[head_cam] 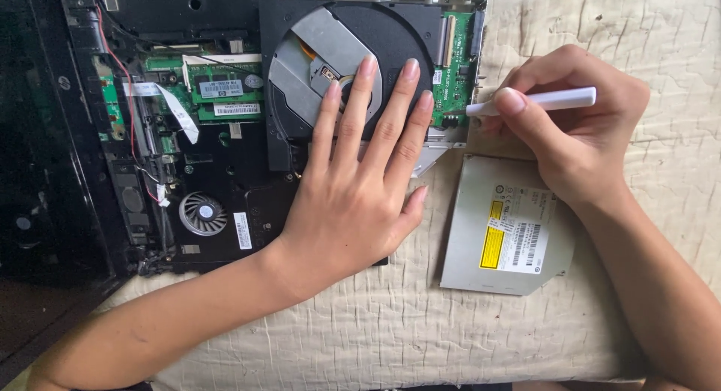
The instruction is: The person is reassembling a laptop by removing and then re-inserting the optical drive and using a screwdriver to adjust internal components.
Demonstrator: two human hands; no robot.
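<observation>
Left hand [353,188] flat on opened optical drive [360,68], fingers spread, gripping nothing. Right hand [578,128] pinching white pry tool [537,101], tip at drive's green circuit board [454,68] edge. Removed metal cover [503,226] (labels up) just below-right of drive. Best to pry gently, low angle.

Opened optical drive [360,30], black tray w/ green board, flat; white pry tool [552,99] at its edge.
</observation>
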